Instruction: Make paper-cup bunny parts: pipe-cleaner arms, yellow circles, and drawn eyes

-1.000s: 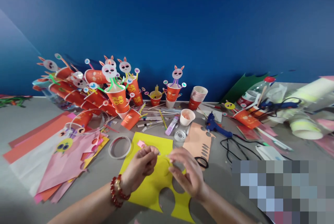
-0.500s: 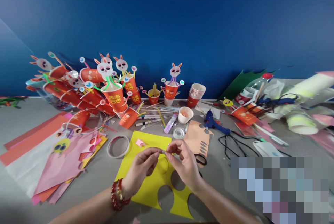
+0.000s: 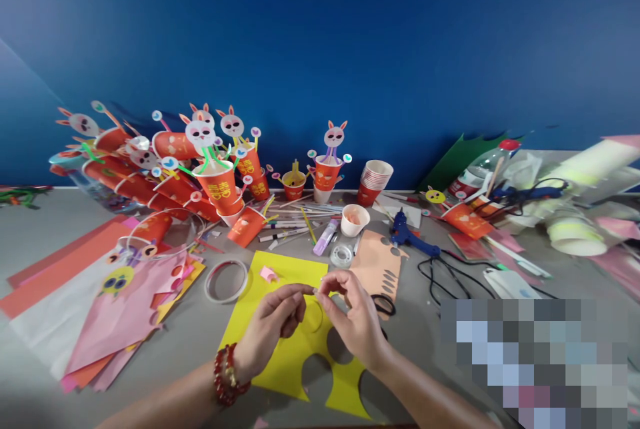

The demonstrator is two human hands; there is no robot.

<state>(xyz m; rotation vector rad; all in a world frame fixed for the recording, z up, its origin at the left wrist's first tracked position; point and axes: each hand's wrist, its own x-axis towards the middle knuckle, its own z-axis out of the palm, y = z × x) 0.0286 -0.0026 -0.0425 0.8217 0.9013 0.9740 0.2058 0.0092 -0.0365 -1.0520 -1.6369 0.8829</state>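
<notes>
Head view: your left hand [image 3: 273, 322] and right hand [image 3: 355, 319] pinch a tiny clear piece [image 3: 315, 291] fingertip-to-fingertip above the yellow sheet [image 3: 295, 356], keeping it steady.

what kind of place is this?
Likely a craft table: rows of red paper cups with bunny faces, a blue glue gun, and coloured paper sheets spread out.

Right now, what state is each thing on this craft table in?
left hand: fingers pinched with the right hand's on something too small to tell
right hand: fingers pinched, meeting the left's
yellow sheet: flat, round holes cut out
peach sheet: flat, oval holes cut out
white cup: upright
stack of cups: upright, nested
glue gun: lying on its side
tape ring: lying flat
</notes>
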